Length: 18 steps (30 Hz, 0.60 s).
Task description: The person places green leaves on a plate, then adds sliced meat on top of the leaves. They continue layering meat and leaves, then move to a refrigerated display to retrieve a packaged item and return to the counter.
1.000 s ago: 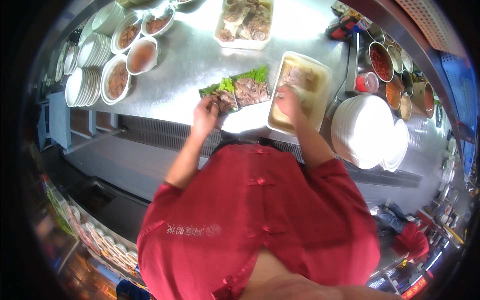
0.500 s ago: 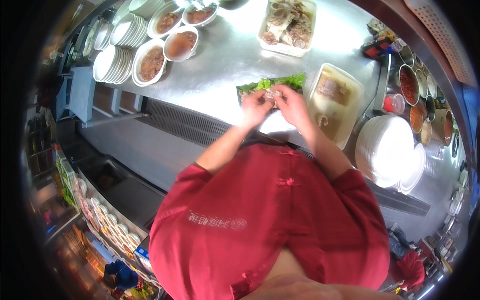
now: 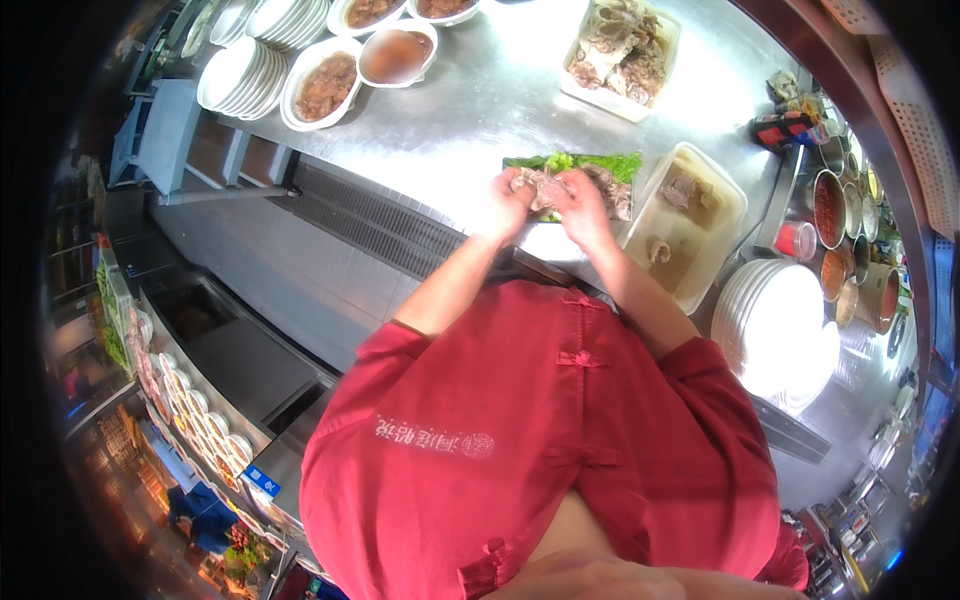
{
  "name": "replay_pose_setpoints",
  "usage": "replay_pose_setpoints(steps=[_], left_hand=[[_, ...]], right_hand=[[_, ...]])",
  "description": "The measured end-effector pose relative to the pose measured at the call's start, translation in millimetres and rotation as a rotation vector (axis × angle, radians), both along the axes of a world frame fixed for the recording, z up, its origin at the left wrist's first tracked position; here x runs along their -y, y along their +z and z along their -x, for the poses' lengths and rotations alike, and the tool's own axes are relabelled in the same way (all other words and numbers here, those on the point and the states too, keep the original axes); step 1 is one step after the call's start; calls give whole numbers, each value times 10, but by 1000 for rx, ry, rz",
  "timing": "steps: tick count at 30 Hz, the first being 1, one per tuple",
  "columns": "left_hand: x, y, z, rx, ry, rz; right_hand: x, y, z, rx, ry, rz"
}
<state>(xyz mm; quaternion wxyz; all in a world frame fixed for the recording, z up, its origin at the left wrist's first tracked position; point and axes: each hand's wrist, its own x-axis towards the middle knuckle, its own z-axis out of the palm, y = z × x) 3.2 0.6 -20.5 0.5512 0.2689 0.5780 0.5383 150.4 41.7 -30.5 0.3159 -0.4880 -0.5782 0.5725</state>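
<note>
A pale piece of cooked meat (image 3: 543,187) is stretched between my two hands, above a dark tray. My left hand (image 3: 509,205) pinches its left end, and my right hand (image 3: 583,203) grips the other end with fingers curled. Green lettuce leaves (image 3: 622,163) line the tray's far side, and more meat pieces (image 3: 612,194) lie in it by my right hand. The tray's left part is covered by my hands. Just right of it stands a pale plastic tub (image 3: 727,222) with cloudy liquid and a few chunks of meat.
Farther back sits a second tub (image 3: 643,107) heaped with meat. White bowls of brownish food (image 3: 326,88) and stacked plates (image 3: 240,80) stand at the far left. On the right are a tall plate stack (image 3: 760,310) and metal pots of seasonings (image 3: 828,208). Steel counter (image 3: 430,150) lies between.
My hands have drawn slightly apart, and a larger piece of meat now shows between them. The view has shifted, so the counter items appear farther right.
</note>
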Motion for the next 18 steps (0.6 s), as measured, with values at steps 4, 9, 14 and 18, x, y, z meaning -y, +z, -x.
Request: replay_pose_setpoints(steps=[4, 9, 14, 18], left_hand=[[-35, 30, 93, 70, 132, 23], [-48, 217, 353, -27, 132, 73], [7, 216, 58, 4, -159, 58], [-11, 150, -47, -79, -94, 37]], right_hand=[[-21, 20, -49, 33, -2, -19], [-98, 45, -241, -135, -142, 42], [-58, 4, -170, -316, 51, 151], [-78, -25, -111, -76, 92, 24]])
